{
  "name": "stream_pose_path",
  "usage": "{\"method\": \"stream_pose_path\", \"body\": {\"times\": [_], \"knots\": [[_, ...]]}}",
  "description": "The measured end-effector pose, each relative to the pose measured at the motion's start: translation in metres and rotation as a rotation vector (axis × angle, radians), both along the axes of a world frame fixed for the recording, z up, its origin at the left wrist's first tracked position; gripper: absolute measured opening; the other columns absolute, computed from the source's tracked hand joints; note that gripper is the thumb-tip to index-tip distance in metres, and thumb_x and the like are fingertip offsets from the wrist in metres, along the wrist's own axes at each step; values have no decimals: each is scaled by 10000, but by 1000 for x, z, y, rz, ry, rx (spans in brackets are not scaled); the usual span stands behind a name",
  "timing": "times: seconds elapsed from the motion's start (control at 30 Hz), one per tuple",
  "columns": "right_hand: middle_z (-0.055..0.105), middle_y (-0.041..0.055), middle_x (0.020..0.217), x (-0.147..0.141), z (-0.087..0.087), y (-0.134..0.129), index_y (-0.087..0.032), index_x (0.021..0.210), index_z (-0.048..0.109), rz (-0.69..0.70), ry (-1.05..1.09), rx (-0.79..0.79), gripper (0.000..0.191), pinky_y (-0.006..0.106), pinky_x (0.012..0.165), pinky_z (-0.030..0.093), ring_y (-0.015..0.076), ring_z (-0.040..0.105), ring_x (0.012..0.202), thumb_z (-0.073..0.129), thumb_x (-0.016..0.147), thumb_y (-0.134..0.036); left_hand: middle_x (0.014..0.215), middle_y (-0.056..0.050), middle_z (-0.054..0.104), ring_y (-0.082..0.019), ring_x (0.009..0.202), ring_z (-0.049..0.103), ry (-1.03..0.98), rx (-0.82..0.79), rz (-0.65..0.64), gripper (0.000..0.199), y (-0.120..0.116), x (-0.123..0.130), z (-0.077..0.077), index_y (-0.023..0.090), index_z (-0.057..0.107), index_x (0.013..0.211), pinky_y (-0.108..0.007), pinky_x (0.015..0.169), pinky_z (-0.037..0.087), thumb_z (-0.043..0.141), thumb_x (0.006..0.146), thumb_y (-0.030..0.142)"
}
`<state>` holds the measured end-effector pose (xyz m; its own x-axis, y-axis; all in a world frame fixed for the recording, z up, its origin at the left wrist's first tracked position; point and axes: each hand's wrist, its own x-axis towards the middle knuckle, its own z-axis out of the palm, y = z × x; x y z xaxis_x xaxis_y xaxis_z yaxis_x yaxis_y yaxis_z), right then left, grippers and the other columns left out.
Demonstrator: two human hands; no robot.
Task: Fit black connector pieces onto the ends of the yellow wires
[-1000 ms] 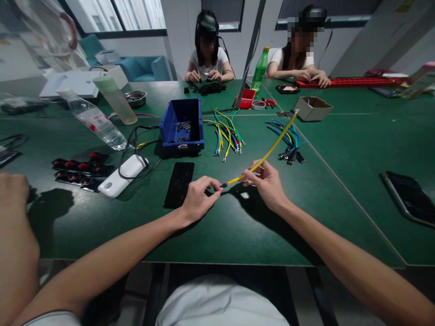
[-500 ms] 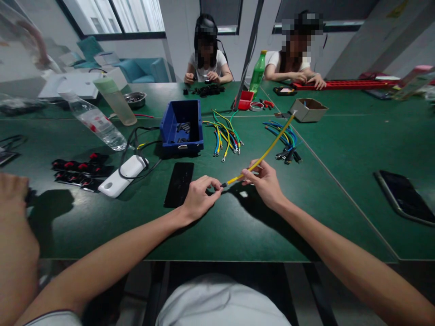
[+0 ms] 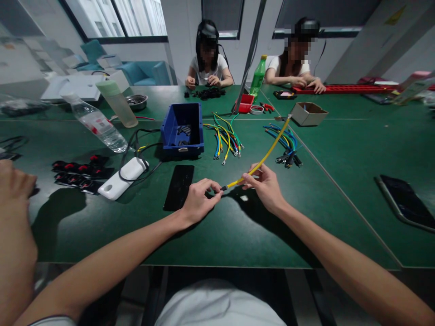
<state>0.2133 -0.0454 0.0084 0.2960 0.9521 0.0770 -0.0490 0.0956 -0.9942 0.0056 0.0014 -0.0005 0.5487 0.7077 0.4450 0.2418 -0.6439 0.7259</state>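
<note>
A yellow wire [image 3: 273, 151] slants up to the right above the table, with a bare metal terminal at its far end. My right hand [image 3: 267, 189] pinches the wire near its lower end. At that lower end is a small black sleeve [image 3: 224, 188], held between the thumb and fingertips of my left hand [image 3: 200, 201]. Whether the sleeve sits fully around the wire's end I cannot tell. A black phone [image 3: 179, 187] lies beside my left hand. Farther back are a bundle of coloured wires with ring terminals [image 3: 226, 138] and wires with black ends [image 3: 288, 147].
A blue bin [image 3: 182, 145] holds black pieces. Left of it are a white power bank [image 3: 124, 179], a cable, bottles and black-and-red parts [image 3: 79, 172]. A cardboard box [image 3: 309, 115] stands at right. A neighbour's arm [image 3: 16, 226] reaches in from the left; two people sit opposite.
The wire's far end has swung slightly left and the wire bows a little more. Both hands keep their grips. The neighbour's hand at left has moved slightly right.
</note>
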Motion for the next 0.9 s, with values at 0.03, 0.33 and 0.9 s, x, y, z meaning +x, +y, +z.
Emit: {"method": "stream_pose_path", "body": {"times": [0.03, 0.33, 0.9], "knots": [[603, -42, 719, 0, 0, 0, -235, 854, 480, 0, -3, 0, 369, 278, 531, 566, 173, 683, 644, 763, 683, -400, 799, -37, 675, -152, 735, 622, 1, 2, -2, 76, 0, 0, 0, 171, 591, 739, -285, 683, 491, 629, 804, 169], [604, -43, 712, 0, -1, 2, -240, 859, 494, 22, 6, 4, 345, 293, 543, 568, 178, 682, 640, 757, 694, -391, 790, -39, 687, -157, 735, 643, 2, -51, 10, 75, 1, 1, 1, 170, 604, 738, -283, 687, 508, 642, 799, 194], [606, -47, 720, 0, -2, 1, -239, 863, 481, 54, 6, 21, 336, 289, 551, 567, 177, 689, 651, 745, 707, -375, 807, -38, 692, -157, 739, 643, 4, -48, 0, 66, 0, 2, 2, 174, 606, 742, -289, 694, 508, 642, 793, 196]]}}
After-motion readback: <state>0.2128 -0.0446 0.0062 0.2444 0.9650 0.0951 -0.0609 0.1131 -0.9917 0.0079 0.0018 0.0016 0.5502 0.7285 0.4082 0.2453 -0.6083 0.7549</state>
